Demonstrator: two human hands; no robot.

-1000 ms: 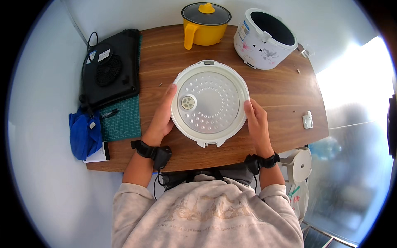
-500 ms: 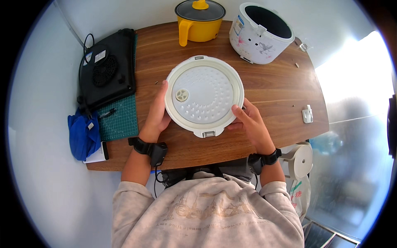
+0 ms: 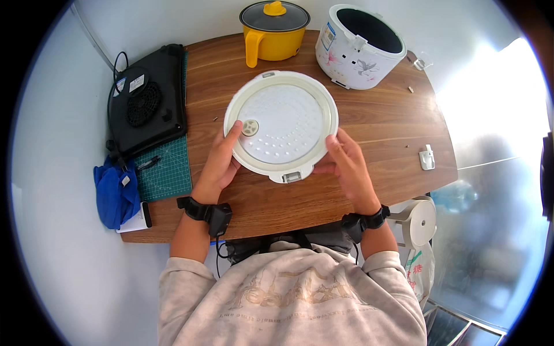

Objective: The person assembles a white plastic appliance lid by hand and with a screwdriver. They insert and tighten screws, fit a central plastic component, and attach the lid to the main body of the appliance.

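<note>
Between both hands I hold a round white rice cooker lid point(image 3: 283, 124), its dimpled inner face turned up toward me. A small slotted vent sits at the left of that face, and a rectangular latch slot is on the near rim. My left hand point(image 3: 221, 158) grips the lower left edge, thumb over the rim close to the vent. My right hand point(image 3: 347, 164) holds the lower right edge, thumb on the rim; its other fingers are partly hidden underneath. The white rice cooker body point(image 3: 360, 52) with a flower print stands lidless at the back right.
A yellow pot point(image 3: 277, 43) with a dark lid stands at the back. An upturned black appliance point(image 3: 147, 101) and a green cutting mat point(image 3: 167, 173) lie left, near a blue cloth point(image 3: 115, 193). A small white plastic part point(image 3: 427, 157) lies near the right table edge.
The lid has shifted slightly up and left and turned a little, its near latch slot now tilted. My left thumb has moved further over the rim toward the vent.
</note>
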